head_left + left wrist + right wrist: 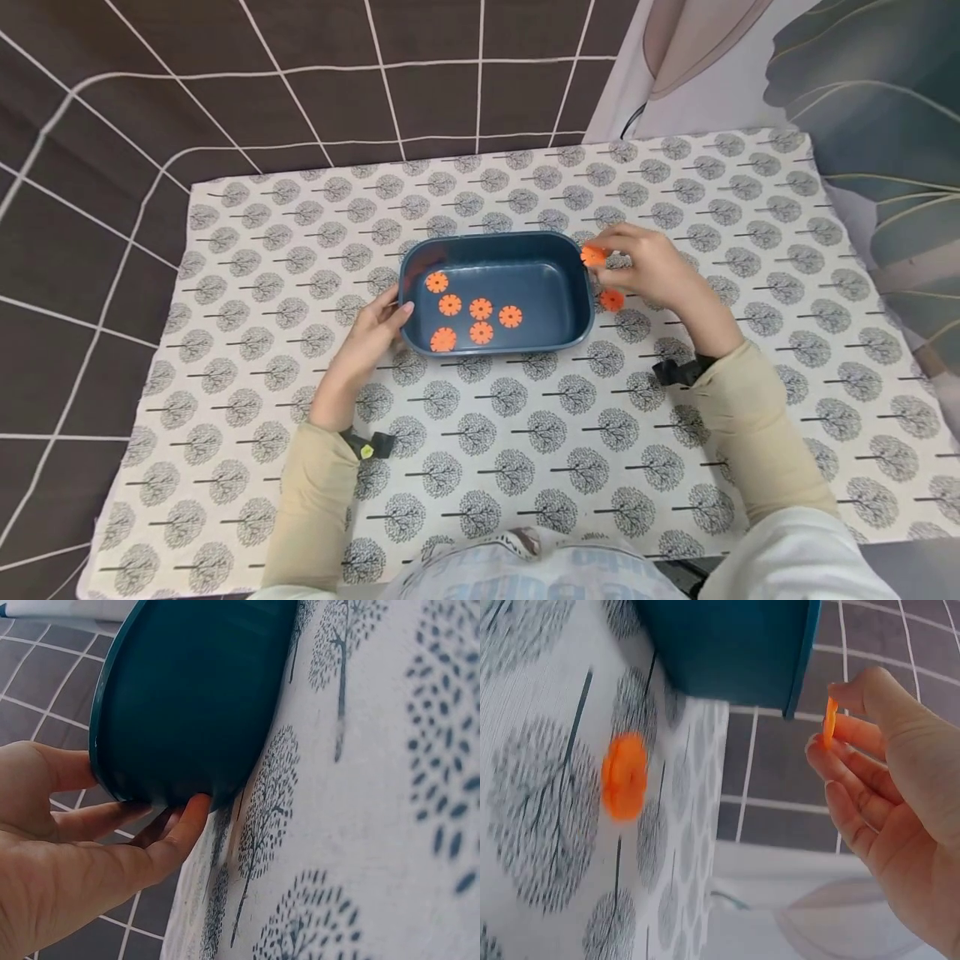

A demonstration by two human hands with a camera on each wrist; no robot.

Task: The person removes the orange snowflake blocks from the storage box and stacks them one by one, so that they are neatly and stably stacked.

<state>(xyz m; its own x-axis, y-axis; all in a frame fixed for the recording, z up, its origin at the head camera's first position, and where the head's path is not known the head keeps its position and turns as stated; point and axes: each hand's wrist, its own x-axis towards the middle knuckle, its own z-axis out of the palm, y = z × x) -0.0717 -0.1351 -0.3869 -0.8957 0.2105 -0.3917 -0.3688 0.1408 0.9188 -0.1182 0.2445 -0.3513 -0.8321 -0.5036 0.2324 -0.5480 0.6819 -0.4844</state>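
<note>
A dark blue rectangular bin (525,343) with rounded corners sits on the cloth. Several flat orange notched discs (481,309) lie inside it, mostly toward its left half. My left hand (372,333) grips the bin's left end, thumb over the rim and fingers against the outer wall (187,705). Just beyond the right rim, my right hand (651,265) pinches an orange notched disc (830,722) between thumb and fingers, above the table. Below that hand, another orange piece (625,777) lies on the cloth beside the bin; in the right wrist view it looks thick and blurred.
A white cloth with a tree print (480,442) covers the table. Dark tiled-pattern fabric (315,108) hangs along the back and left. A pale curtain (705,75) is at the back right, with a black cord (633,119) near the table edge.
</note>
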